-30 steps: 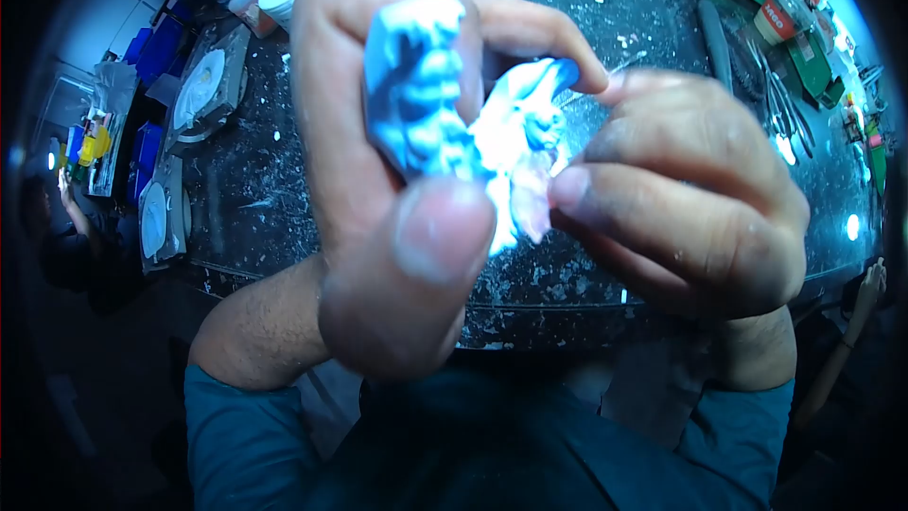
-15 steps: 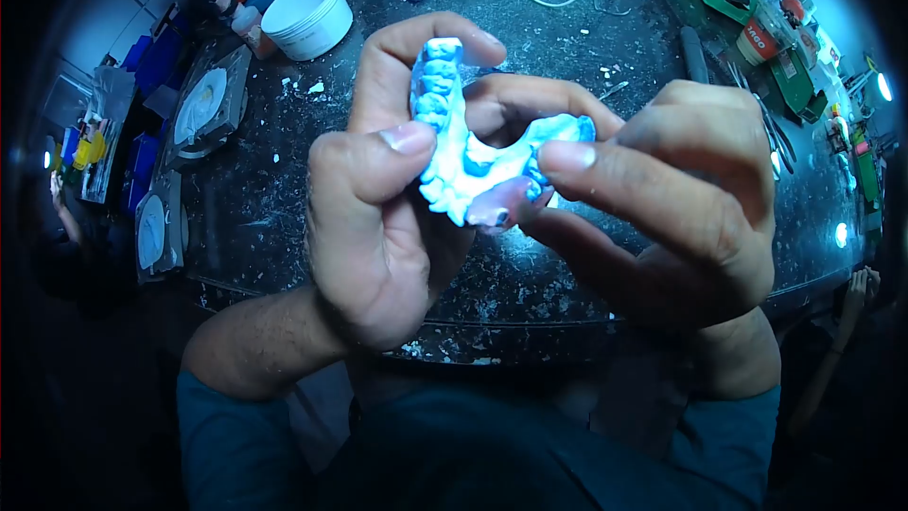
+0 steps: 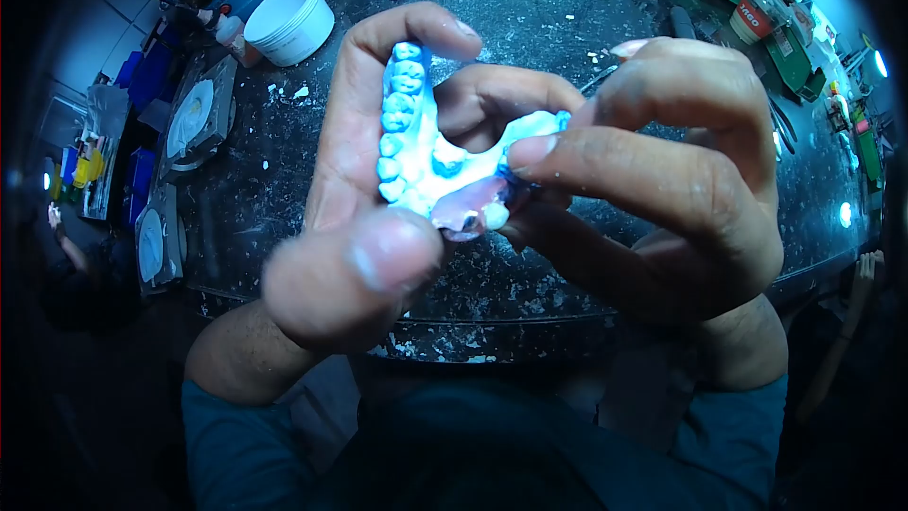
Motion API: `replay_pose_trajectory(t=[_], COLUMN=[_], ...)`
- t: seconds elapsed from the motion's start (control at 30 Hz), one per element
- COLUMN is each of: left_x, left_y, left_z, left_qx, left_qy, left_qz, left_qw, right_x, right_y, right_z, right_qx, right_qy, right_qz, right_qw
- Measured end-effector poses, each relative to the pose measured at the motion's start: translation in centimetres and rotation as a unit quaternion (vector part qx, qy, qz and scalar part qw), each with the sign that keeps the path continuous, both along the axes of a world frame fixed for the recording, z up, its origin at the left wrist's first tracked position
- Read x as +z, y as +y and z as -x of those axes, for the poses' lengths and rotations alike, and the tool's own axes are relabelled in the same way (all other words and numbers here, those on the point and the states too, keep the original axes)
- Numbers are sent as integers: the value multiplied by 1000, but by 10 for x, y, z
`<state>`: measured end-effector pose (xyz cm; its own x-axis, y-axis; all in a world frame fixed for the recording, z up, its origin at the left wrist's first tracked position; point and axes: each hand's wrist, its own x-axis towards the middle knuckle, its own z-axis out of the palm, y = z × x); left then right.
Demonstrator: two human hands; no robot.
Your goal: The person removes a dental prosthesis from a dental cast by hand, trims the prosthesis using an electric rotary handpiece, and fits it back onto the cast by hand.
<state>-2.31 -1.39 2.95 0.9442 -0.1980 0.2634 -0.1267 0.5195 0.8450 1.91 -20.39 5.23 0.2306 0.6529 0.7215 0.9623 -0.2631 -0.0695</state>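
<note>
A horseshoe-shaped dental cast (image 3: 407,123), bright blue-white under the lamp, is held above the bench with its row of teeth along the left arm. My left hand (image 3: 345,170) supports it from the left and behind, fingers curled round it and the thumb near its front lower edge. A pinkish translucent denture piece (image 3: 470,204) with a pale tooth lies against the front right of the cast. My right hand (image 3: 676,166) pinches the cast's right side by this piece between thumb and fingers. Its fingertips partly hide what they touch.
A dark, plaster-speckled bench (image 3: 530,33) lies below. At the left stand a white tub (image 3: 291,26) and a device with a pale round plate (image 3: 192,118). A red-labelled cup (image 3: 752,19) and green trays (image 3: 794,66) line the right. Other people's hands show at both edges.
The cast has shifted slightly left and turned, showing more of its teeth and the pinkish piece. My left thumb has moved down from the cast's left arm to its front edge.
</note>
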Motion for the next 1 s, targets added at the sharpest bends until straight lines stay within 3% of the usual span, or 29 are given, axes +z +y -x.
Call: replay_pose_trajectory(t=[0.07, 0.23, 0.53, 0.63, 0.7, 0.73, 0.8, 0.9, 1.0], left_x=[4, 6, -1, -2, 1, 2, -1, -5, -5], left_y=[-5, 4, 4, 2, 6, 8, 10, 10, 5], left_z=[3, 1, 0, 0, 0, 0, -2, -3, -1], left_qx=[21, -43, -51, -49, -51, -51, -48, -31, -2], left_qy=[31, 74, 51, 49, 56, 55, 39, 20, 11], left_qz=[-27, 37, 29, 8, 4, 0, -17, -43, -63], left_qw=[999, 996, 997, 998, 997, 997, 998, 998, 998], right_x=[0, -3, -3, -35, -34, -9, 3, -2, -2], right_y=[0, -1, 3, 13, 9, 0, -3, 0, -1], right_z=[1, -4, 3, -19, -26, -25, -18, -1, -3], right_qx=[-1, 15, 5, 66, 86, 77, 49, 13, 12], right_qy=[5, -4, 3, -45, -96, -127, -98, 23, 18], right_qz=[1, -9, -7, -112, -71, 24, 84, 24, 36], right_qw=[1000, 1000, 1000, 990, 989, 989, 990, 999, 999])
